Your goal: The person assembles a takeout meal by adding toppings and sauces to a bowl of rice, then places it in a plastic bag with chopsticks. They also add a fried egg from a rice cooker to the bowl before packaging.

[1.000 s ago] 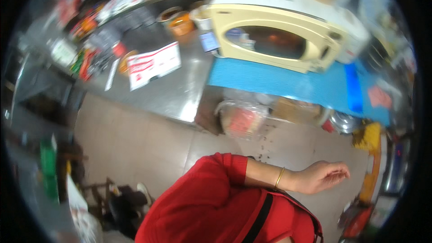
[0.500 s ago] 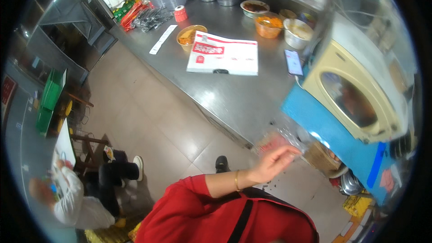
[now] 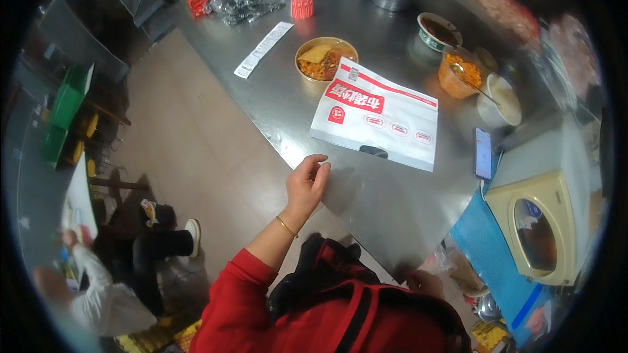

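My left hand [image 3: 306,186], with a gold bangle at the wrist, hovers by the counter's front edge. Its fingers are loosely bent with a gap at the thumb, and nothing shows in them. Partly in shadow, my right hand [image 3: 425,282] is low at the counter's near corner; its fingers are hard to make out. A flat white bag [image 3: 399,108] with red print and a dark handle slot lies on the steel counter [image 3: 255,101]. Its far corner overlaps the rim of a round paper bowl of food [image 3: 317,52].
Left of the bowl lies a paper slip [image 3: 263,49], with a red-and-white label roll [image 3: 302,4] behind it. Food tubs [image 3: 461,72], a phone [image 3: 483,153] on a cable and a cream-coloured appliance [image 3: 533,229] line the right. A seated person [image 3: 111,294] is at lower left.
My left hand has swung from the counter's near right corner left and up to its front edge. My right hand has come into sight. The view has shifted closer to the counter.
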`<state>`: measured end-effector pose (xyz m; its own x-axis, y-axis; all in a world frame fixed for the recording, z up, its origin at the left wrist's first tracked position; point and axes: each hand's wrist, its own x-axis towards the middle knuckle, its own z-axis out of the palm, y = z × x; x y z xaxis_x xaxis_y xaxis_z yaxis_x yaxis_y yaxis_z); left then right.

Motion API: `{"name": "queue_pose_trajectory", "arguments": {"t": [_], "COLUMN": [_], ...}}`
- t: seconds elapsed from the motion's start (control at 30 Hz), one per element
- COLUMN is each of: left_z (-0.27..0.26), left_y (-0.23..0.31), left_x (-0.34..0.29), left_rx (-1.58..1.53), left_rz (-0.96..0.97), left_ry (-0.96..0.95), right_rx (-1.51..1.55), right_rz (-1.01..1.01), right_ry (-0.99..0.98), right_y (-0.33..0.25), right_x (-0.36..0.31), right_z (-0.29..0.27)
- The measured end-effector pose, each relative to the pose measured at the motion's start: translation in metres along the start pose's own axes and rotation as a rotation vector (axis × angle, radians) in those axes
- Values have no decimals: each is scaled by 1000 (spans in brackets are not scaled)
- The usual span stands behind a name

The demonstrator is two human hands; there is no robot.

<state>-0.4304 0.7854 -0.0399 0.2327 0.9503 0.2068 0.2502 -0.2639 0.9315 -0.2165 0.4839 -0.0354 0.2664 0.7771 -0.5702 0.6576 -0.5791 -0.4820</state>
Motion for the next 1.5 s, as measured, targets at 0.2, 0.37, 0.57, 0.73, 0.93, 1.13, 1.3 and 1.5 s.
{"name": "queue_pose_trajectory", "arguments": {"t": [0.2,0.37,0.57,0.73,0.93,1.13,1.3,1.5], "left_z": [9,1,-2,-1,-2,4,31,167], "left_y": [-70,-84,-91,-92,-79,-76,-37,118], "left_x": [38,36,38,39,44,39,7,-249], "left_rx": [115,199,129,199,286,369,202,-306], "left_rz": [180,393,422,443,384,413,530,589], "left_ry": [94,41,36,53,-58,-79,-108,-938], "right_rx": [-153,-347,-426,-443,-401,-158,126,369], "right_rz": [-525,-513,-526,-502,-459,-401,-44,401], "right_ry": [552,620,685,646,706,848,1014,1395], "right_y": [-86,-128,-125,-120,-146,-130,-62,63], "right_x": [101,155,162,163,150,56,-68,-252], "right_z": [-18,18,32,29,31,46,96,193]}}
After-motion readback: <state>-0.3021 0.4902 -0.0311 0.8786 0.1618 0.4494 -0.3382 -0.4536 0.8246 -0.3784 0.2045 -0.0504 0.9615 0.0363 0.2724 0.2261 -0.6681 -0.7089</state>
